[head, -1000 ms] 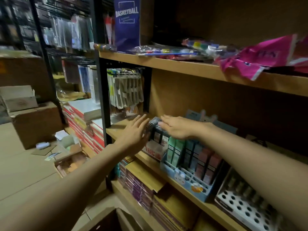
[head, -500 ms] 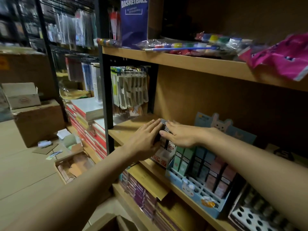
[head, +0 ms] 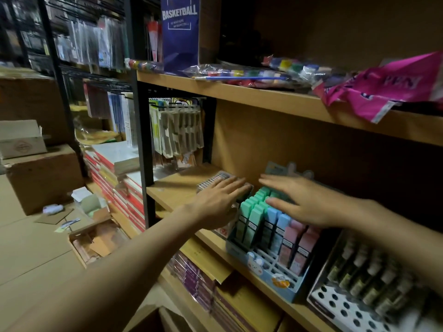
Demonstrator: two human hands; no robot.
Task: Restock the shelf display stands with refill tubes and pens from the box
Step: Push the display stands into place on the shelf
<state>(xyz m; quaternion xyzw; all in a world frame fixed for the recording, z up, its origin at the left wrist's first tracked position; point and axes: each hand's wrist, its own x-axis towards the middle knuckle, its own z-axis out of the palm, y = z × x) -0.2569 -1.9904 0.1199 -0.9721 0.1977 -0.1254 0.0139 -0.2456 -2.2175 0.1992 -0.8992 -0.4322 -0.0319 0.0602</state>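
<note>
On the middle wooden shelf stands a small display stand of silver-topped refill tubes. My left hand lies flat over its right part with fingers straight. Right of it a blue display stand holds green, blue and pink refill boxes. My right hand hovers open just above those boxes, fingers spread and pointing left; I cannot tell whether it touches them. At the far right a white stand with round holes holds dark pens.
The upper shelf carries paint sets, a blue BASKETBALL box and pink packets. Notebook stacks sit left of the black upright. Cardboard boxes and an open box lie on the floor.
My right hand has drawn away from the silver-topped tubes and moved right over the green boxes. My left hand stays on the tube stand. The camera has shifted closer.
</note>
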